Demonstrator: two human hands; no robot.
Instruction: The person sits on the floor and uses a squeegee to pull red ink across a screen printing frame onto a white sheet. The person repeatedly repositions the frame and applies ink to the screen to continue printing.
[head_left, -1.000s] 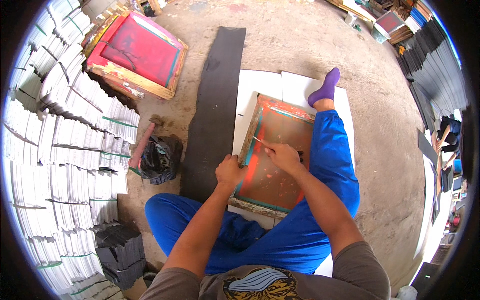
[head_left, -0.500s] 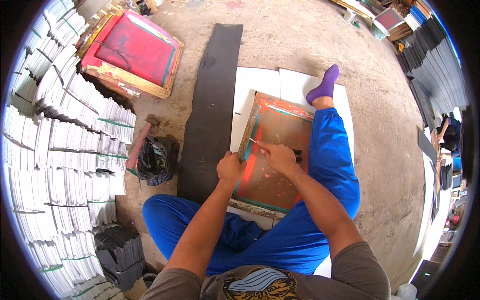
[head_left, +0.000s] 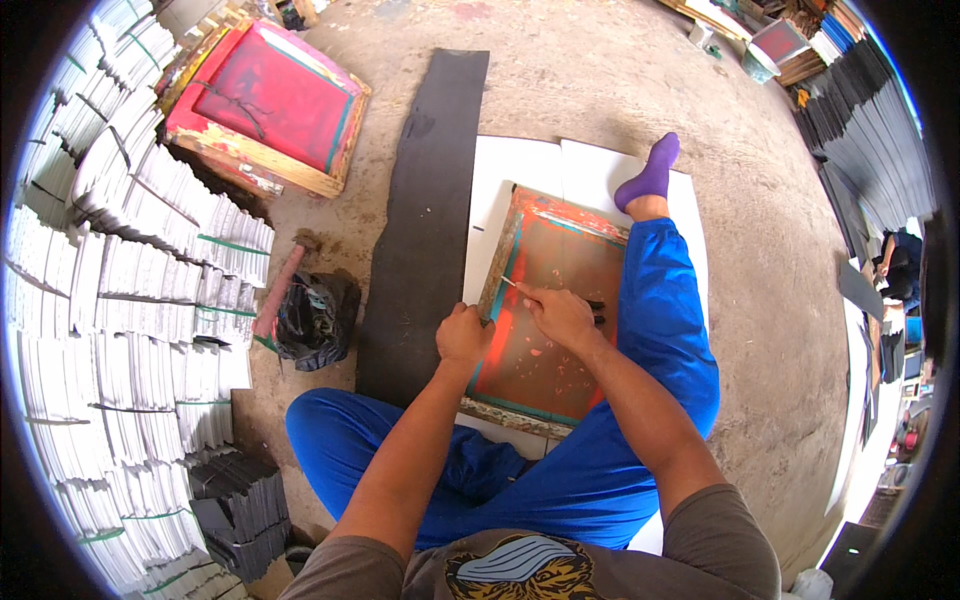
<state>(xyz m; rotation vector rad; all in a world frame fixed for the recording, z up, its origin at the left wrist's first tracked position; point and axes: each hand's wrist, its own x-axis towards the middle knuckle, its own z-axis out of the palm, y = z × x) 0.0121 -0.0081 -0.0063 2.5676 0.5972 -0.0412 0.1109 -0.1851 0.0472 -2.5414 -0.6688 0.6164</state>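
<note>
A paint-stained screen-printing frame (head_left: 560, 275) lies between my legs, its brownish mesh bordered with teal and orange-red. Orange flecks dot the mesh. My left hand (head_left: 463, 334) is closed round the frame's left side bar, thumb toward the mesh. Over the mesh, my right hand (head_left: 560, 316) grips a black-handled tool (head_left: 598, 306); dark handle ends stick out behind the palm. The tool's thin pale tip (head_left: 508, 282) shows past the fingers, at the frame's left inner edge. My fingers hide most of the tool, so its exact kind cannot be told.
White sheets (head_left: 515, 160) lie under the frame, beside a long black strip (head_left: 425, 200). A red-painted screen frame (head_left: 270, 95) sits far left. Tied white stacks (head_left: 130, 300) line the left; a black plastic bag (head_left: 318, 318) stands nearer. My right leg (head_left: 665, 300) stretches along the frame's right side.
Both hands keep almost the same place and grip. The whole view has shifted very slightly.
</note>
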